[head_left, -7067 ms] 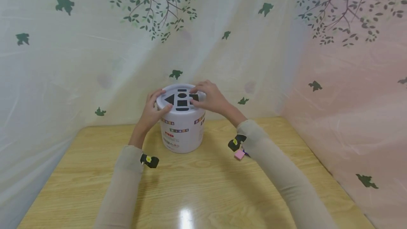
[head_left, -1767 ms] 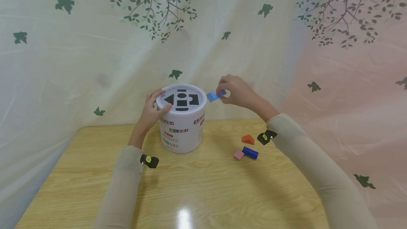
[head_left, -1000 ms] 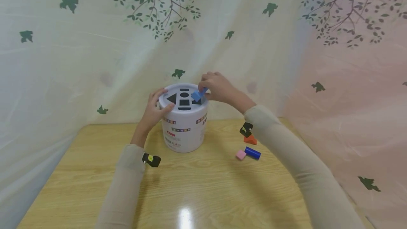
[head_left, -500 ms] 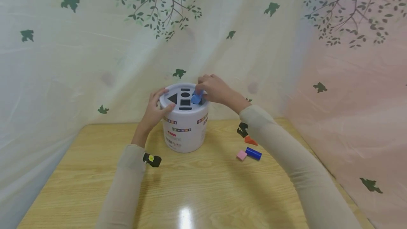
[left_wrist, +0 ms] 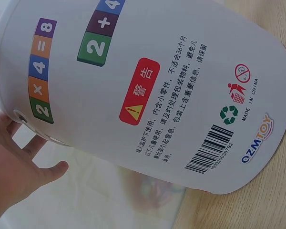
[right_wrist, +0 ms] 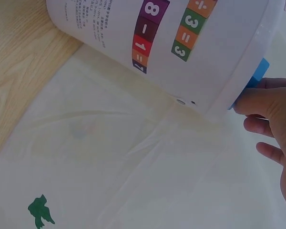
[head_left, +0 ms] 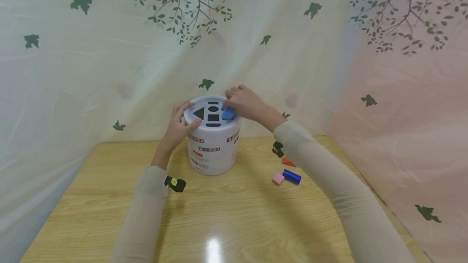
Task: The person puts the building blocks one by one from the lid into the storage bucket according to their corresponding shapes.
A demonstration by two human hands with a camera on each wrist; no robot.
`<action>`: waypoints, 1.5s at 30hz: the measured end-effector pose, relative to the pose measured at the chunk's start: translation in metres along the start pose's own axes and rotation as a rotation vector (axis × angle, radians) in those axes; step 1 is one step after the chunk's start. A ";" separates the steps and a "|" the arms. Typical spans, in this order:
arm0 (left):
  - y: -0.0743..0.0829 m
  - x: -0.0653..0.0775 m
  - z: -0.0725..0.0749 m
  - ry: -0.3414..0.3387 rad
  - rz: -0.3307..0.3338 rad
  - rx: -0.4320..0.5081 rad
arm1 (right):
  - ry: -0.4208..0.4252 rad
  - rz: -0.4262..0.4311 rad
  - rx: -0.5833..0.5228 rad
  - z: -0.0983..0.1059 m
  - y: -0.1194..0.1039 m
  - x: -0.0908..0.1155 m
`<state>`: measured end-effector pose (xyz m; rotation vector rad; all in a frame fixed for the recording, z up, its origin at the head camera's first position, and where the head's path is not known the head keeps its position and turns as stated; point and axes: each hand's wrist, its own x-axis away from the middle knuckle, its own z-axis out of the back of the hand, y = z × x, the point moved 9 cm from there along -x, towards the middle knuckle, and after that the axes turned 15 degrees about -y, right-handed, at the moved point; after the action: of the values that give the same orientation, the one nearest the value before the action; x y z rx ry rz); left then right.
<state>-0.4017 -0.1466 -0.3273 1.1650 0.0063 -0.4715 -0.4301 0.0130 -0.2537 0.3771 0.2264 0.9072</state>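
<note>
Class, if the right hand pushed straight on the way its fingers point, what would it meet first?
Probably the lid of the white bucket: the right hand, pinching a blue block, points toward it, though the remaining depth is hard to judge.

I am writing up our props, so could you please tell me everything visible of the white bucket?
The white bucket is round, looks like smooth plastic and stands upright on the wooden table. Its top has dark cutouts, among them a triangle and a circle; its side bears colourful sums, a red warning label and a barcode. The left grip holds its rim, while the right grip holds a blue block at the top's rightmost cutout.
</note>
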 end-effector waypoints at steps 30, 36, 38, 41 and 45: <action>-0.019 -0.008 0.001 0.019 0.026 -0.030 | 0.010 -0.090 -0.208 0.001 0.019 0.010; -0.036 -0.017 0.005 0.026 0.007 -0.043 | 0.140 -0.087 -0.250 0.004 0.029 0.026; -0.038 -0.017 0.005 0.026 -0.002 -0.043 | 0.186 -0.089 -0.252 0.003 0.032 0.033; -0.038 -0.016 0.005 0.027 -0.008 -0.043 | 0.235 -0.103 -0.272 0.000 0.039 0.042; -0.036 -0.015 0.005 0.030 -0.008 -0.041 | 0.251 -0.138 -0.313 -0.007 0.047 0.055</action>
<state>-0.4291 -0.1570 -0.3529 1.1322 0.0466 -0.4595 -0.4338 0.0844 -0.2425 -0.0431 0.3307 0.8363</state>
